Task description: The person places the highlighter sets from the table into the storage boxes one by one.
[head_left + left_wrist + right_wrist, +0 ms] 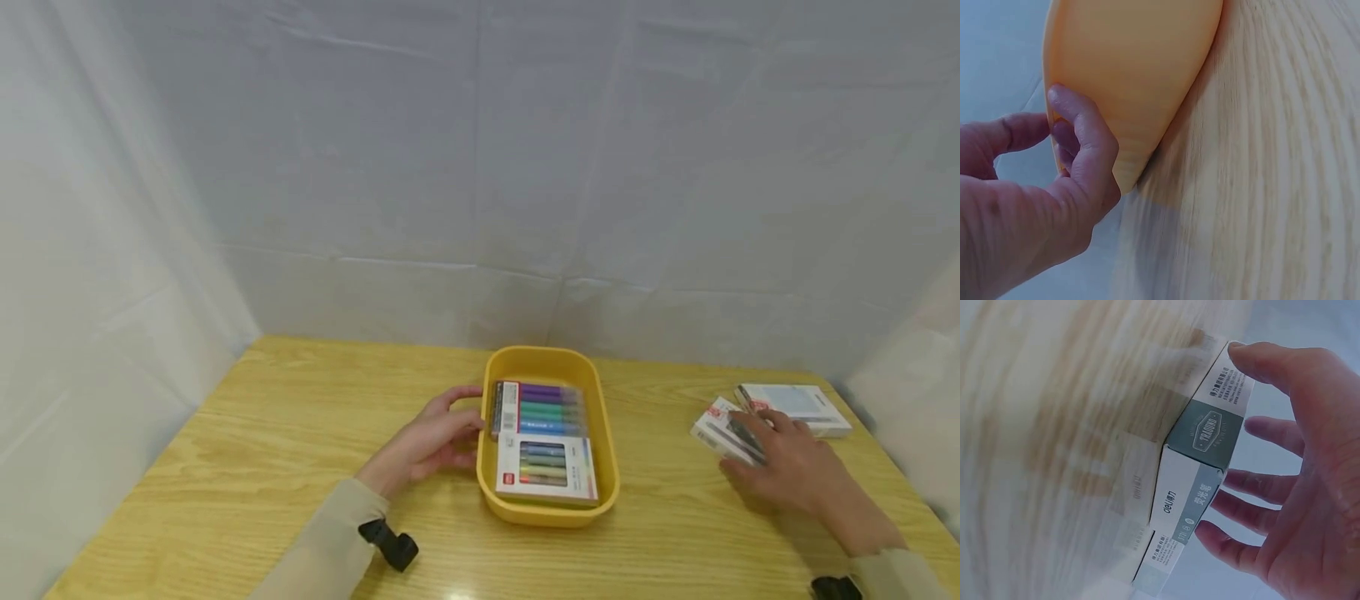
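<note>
My left hand (427,442) pinches the rim of a yellow plastic basket (609,467) at its left side. In the left wrist view the thumb lies over one side of the rim, with the fingers bent against the outer wall. Inside the basket are a clear pack of purple, green and blue markers (551,408) and a white windowed box of coloured pens (579,468). At the right, my right hand (795,462) reaches over a white and grey highlighter box (1207,434). Its fingers are spread loosely, the thumb tip right at one end of the box.
Another white box (813,404) lies just beyond the highlighter box, near the table's right edge. The wooden table (262,442) is bordered by white sheeting (420,167) at the back and sides.
</note>
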`<state>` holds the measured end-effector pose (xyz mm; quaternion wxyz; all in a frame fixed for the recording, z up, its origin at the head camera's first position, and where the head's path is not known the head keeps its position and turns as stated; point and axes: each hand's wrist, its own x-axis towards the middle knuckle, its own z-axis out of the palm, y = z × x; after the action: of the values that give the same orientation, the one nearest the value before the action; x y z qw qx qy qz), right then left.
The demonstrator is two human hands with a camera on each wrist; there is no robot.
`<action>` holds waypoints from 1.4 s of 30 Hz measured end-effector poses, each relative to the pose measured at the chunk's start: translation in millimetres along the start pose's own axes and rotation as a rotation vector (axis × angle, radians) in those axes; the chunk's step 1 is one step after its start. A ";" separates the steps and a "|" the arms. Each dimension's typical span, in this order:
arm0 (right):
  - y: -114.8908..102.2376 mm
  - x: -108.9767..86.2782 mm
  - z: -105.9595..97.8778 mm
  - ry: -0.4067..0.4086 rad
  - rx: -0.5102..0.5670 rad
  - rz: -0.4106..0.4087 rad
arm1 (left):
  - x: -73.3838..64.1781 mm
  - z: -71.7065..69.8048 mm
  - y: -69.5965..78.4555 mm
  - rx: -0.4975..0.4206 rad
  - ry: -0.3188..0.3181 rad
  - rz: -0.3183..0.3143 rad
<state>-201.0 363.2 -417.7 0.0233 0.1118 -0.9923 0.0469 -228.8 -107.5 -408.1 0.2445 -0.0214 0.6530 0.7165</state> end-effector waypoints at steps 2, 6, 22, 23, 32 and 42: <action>0.6 0.3 0.3 -0.016 -0.013 0.011 | -1.5 -0.6 0.2 0.018 -0.009 -0.004; 0.6 0.9 0.8 -0.031 -0.030 0.026 | -3.7 -1.7 -0.1 0.043 -0.023 -0.005; -8.1 0.0 4.2 0.035 0.047 -0.014 | -5.0 -4.1 -1.8 0.025 -0.039 0.007; -8.0 0.2 4.7 0.036 0.049 -0.022 | -4.8 -4.2 -1.9 0.024 -0.038 0.008; -14.2 -1.7 1.5 0.029 0.000 -0.022 | -4.0 -3.7 -2.7 0.006 -0.023 0.004; -24.8 -8.5 -3.0 0.051 -0.102 -0.037 | -5.0 -2.5 -3.6 -0.001 -0.030 0.005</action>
<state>-187.1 341.3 -413.0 0.0549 0.1276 -0.9903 -0.0013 -223.7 -111.4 -410.1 0.2526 -0.0093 0.6490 0.7176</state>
